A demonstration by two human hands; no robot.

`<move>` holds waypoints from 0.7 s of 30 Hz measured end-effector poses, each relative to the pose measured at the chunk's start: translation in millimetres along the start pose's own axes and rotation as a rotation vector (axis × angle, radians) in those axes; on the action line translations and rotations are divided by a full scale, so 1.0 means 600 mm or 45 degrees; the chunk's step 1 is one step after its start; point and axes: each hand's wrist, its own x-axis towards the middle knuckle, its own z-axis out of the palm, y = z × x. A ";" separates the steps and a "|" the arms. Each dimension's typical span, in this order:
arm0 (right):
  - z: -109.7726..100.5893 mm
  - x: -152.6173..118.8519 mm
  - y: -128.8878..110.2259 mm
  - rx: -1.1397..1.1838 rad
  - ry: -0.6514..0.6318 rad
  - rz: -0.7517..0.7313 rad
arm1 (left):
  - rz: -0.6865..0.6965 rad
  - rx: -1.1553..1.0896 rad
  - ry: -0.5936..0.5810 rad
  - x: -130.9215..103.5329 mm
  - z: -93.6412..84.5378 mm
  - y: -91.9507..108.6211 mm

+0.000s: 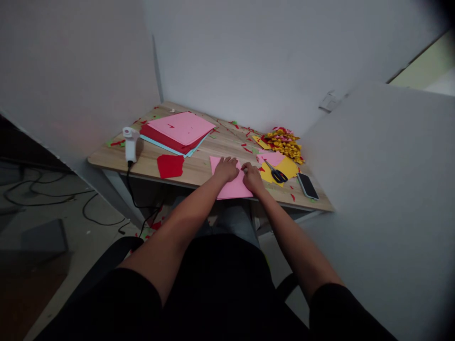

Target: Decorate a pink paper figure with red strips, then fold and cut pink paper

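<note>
Pink paper (236, 190): We have it flat at the middle of the worktop (197, 166)'s front edge, under both hands.
Left hand (227, 169): We rest it palm down on the paper, fingers spread, grasping nothing.
Right hand (252, 178): We bend its fingers at the paper's right side; we cannot tell whether they pinch it.
Scissors (279, 176): We see them right of that hand, on yellow paper (290, 166).
Red piece (170, 166): We have it left of the pink paper, near the front edge.
Phone (307, 186): We see it by the front right corner.
Ruffled bundle (287, 145): We have it toward the back right corner.
Stack (185, 128): We see pink, red and blue sheets toward the back left corner.
Scanner (131, 146): We have it by the front left corner.
</note>
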 end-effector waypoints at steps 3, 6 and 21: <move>-0.009 -0.023 0.000 -0.005 -0.003 -0.010 | -0.002 0.005 -0.007 0.001 -0.001 0.000; -0.017 -0.046 -0.002 0.002 -0.003 -0.019 | -0.004 0.010 -0.020 0.001 -0.003 0.001; -0.059 -0.165 -0.020 0.076 0.011 -0.053 | -0.002 0.008 -0.037 0.001 -0.002 0.000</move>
